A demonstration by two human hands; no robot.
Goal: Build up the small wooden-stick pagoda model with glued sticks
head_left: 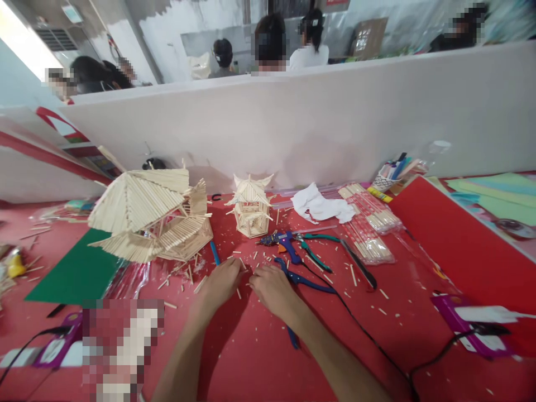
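My left hand (228,277) and my right hand (271,286) are close together, low over the red tabletop (247,346). The fingers of both are curled; whatever they pinch is too small to make out. Short bits of wooden stick (256,257) lie scattered around them. Just beyond stands a small pavilion model (251,206) built of sticks. A larger stick model with a fanned roof (138,201) sits to the left. Beside my right hand lie blue-handled pliers (307,280), partly under my forearm, a blue glue gun (287,245) and green-handled pliers (318,259).
A white cloth (318,204) and plastic-wrapped stick bundles (368,223) lie at the back right, near a pen basket (387,180). The black cord (355,324) crosses the right side. Green card (75,273) lies left. A white partition (293,117) closes the back; several people sit beyond.
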